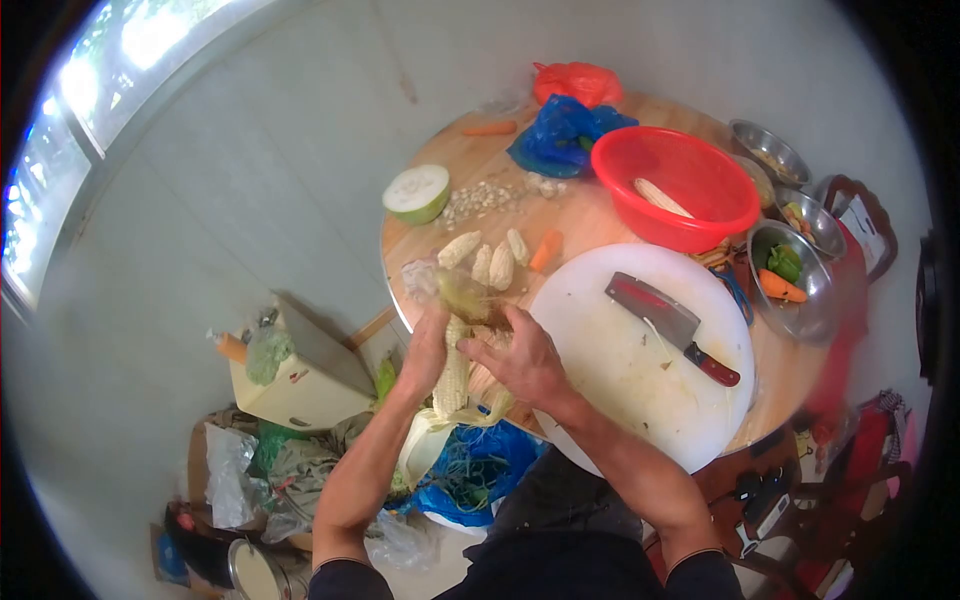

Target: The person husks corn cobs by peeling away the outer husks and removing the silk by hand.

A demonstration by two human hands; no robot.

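Note:
A pale corn cob (452, 372) stands upright between my hands, its peeled husk (425, 445) hanging at the lower end. My left hand (427, 350) is closed around the cob's left side near its top. From the right, my right hand (518, 355) reaches to the cob, its thumb pointing at the kernels and its fingers at the brownish silk (465, 295) on the tip. Several bare cobs (502, 266) lie on the round wooden table (400, 245) just beyond my hands.
A white cutting board (590, 340) with a cleaver (655, 305) lies to the right. Behind it are a red basin (625, 205) and metal bowls (815, 315). A cut melon (417, 190) sits at the back left. Below the table edge is a blue bag (515, 445).

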